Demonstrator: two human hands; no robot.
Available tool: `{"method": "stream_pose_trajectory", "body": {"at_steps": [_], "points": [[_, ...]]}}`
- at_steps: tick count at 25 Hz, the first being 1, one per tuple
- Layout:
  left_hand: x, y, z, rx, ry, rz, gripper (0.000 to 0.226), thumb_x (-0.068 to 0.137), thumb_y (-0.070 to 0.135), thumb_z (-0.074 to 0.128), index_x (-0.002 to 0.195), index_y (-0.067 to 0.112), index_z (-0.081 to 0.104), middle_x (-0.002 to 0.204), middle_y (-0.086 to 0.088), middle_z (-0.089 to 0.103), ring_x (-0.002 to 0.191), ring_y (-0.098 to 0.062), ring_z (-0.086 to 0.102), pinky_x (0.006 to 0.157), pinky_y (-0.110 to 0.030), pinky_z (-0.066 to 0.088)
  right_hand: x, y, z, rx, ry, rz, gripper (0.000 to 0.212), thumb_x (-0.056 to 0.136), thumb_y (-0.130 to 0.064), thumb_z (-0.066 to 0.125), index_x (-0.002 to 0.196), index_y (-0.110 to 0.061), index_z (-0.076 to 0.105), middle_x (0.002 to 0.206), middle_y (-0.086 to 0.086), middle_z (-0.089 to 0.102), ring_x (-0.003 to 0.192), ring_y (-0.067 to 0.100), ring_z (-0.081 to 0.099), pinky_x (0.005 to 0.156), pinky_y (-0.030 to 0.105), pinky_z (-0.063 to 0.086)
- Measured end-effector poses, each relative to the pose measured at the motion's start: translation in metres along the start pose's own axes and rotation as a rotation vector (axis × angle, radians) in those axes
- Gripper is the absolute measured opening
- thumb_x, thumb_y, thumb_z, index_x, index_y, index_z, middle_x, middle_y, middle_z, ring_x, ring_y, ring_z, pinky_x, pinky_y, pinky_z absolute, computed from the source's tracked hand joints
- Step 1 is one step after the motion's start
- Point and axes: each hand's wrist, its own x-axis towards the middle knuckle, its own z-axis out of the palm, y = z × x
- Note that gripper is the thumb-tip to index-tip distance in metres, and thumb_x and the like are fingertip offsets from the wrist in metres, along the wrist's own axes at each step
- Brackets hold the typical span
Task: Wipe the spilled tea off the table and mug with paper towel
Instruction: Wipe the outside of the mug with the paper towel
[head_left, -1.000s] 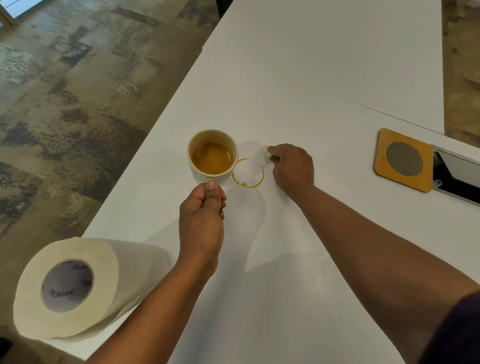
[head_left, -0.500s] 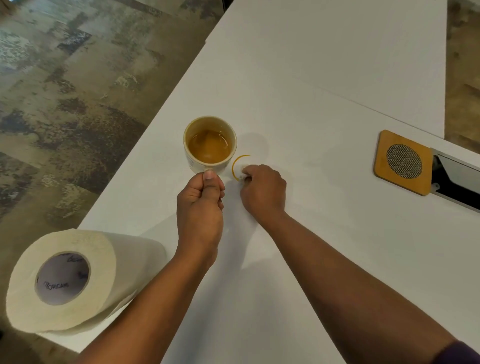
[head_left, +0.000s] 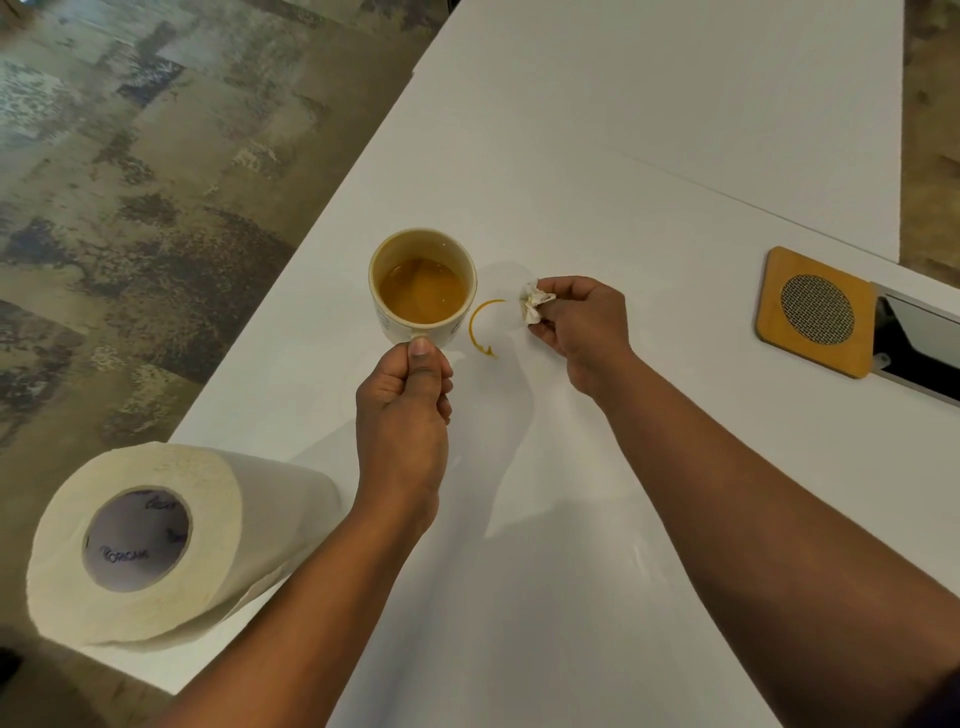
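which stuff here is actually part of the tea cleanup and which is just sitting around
In the job:
mug, held by the left hand
tea ring on the table
paper wad, pinched in the right hand
towel roll, the supply

Lying about:
wooden coaster
cable box set into the table
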Motion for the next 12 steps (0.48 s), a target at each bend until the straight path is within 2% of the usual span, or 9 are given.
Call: {"method": "stream_pose_trajectory", "body": {"at_steps": [2,4,8,12], "points": [[0.001,0.000,-0.001,-0.001,-0.003,0.003,0.037,0.105,0.040,0.045,0.081,0.021,0.065,0.064,0.011,0.058,0.060,-0.001,0.051,0.058,-0.013,0.048,0.004,0.001,-0.003,-0.060,-0.049,-0.024,0.027,0.080,0.010,0.068,0.093,-0.012,0.074,0.092,0.007,0.075,0.078,0.017,0.070,0.070,0.028,0.060],[0.001,-0.001,-0.002,0.003,-0.005,0.004,0.037,0.105,0.041,0.045,0.082,0.020,0.066,0.065,0.011,0.058,0.061,-0.002,0.051,0.058,-0.014,0.048,0.009,0.005,-0.005,-0.210,-0.070,-0.061,0.036,0.075,0.008,0.071,0.104,-0.014,0.072,0.102,0.006,0.074,0.083,0.018,0.070,0.069,0.030,0.059],[0.001,-0.003,-0.003,0.025,-0.001,0.016,0.037,0.105,0.042,0.045,0.083,0.021,0.066,0.065,0.012,0.058,0.061,-0.001,0.053,0.058,-0.013,0.048,0.016,0.007,-0.001,-0.520,0.004,-0.255,0.033,0.075,-0.004,0.073,0.104,-0.019,0.072,0.108,-0.001,0.072,0.096,0.018,0.069,0.083,0.034,0.058],[0.001,-0.003,-0.004,0.027,-0.003,0.021,0.037,0.104,0.043,0.044,0.081,0.023,0.065,0.064,0.013,0.058,0.061,-0.001,0.053,0.058,-0.012,0.048,0.027,0.002,0.004,-0.929,-0.007,-0.555,0.032,0.083,-0.003,0.061,0.110,-0.014,0.074,0.116,0.005,0.073,0.108,0.025,0.066,0.090,0.032,0.051]]}}
